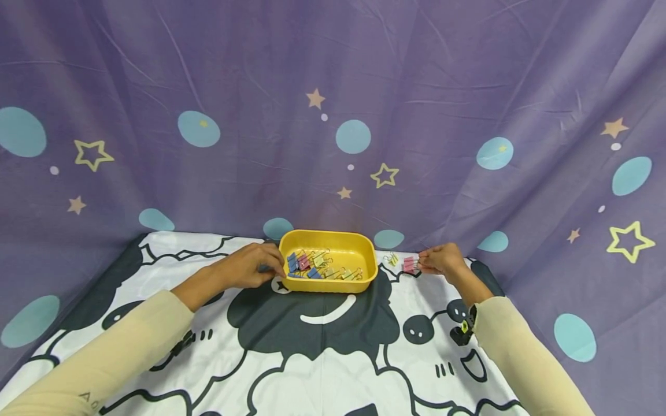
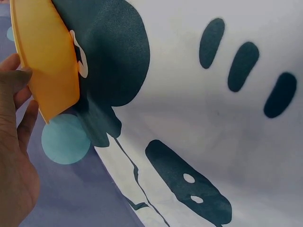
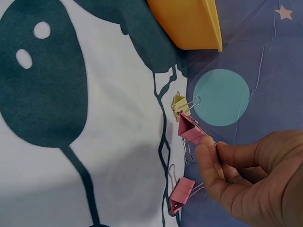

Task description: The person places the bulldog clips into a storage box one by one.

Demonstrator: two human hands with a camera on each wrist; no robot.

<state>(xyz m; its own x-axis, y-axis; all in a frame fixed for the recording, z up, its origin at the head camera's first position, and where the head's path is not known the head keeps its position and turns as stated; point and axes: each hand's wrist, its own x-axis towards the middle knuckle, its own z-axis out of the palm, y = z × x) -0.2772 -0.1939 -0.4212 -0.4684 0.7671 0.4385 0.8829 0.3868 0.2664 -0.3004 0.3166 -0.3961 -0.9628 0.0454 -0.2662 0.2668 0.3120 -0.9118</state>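
A yellow tray [image 1: 359,245] stands at the cloth's far edge, with several blue, pink and pale yellow binder clips [image 1: 314,273] gathered at its left and near side. My left hand [image 1: 255,266] grips the tray's left end, thumb and fingers at its rim in the left wrist view. To the right of the tray, my right hand [image 3: 251,175] pinches a pink binder clip [image 3: 191,131] between thumb and fingers. Another pink binder clip [image 3: 182,193] lies below it on the cloth. Just beyond the held clip sits a yellow binder clip [image 3: 180,104].
A white cloth with dark cartoon shapes [image 1: 322,323] covers the table. Behind it hangs a purple curtain [image 1: 291,156] with stars and blue dots, close to the tray's far side.
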